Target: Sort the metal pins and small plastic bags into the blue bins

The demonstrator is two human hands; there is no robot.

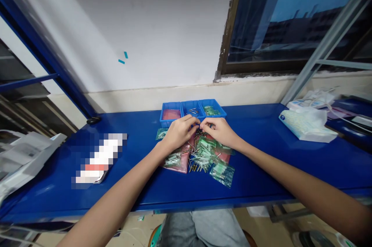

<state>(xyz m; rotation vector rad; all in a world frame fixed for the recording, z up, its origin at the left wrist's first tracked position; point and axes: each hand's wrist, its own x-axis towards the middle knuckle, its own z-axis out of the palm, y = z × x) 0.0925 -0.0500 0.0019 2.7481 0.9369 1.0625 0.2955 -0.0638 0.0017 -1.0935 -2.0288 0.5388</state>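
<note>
My left hand [180, 132] and my right hand [218, 130] meet fingertip to fingertip just in front of the blue bins. Both are closed in a pinch, and whatever lies between the fingers is too small to name. Beneath them spreads a pile of clear green-tinted bags [205, 152] with pale strips inside. Pink bags [181, 163] lie under and beside these. Loose thin metal pins [193, 165] are scattered at the front of the pile. One small green bag [222, 174] sits apart at the front right.
Three joined blue bins stand against the wall: the left bin [161, 117] has pink material, the middle metal pieces, the right green bags. A tissue pack [308, 125] lies to the right. A blurred-out flat object [101, 158] and white trays [27, 158] are at left.
</note>
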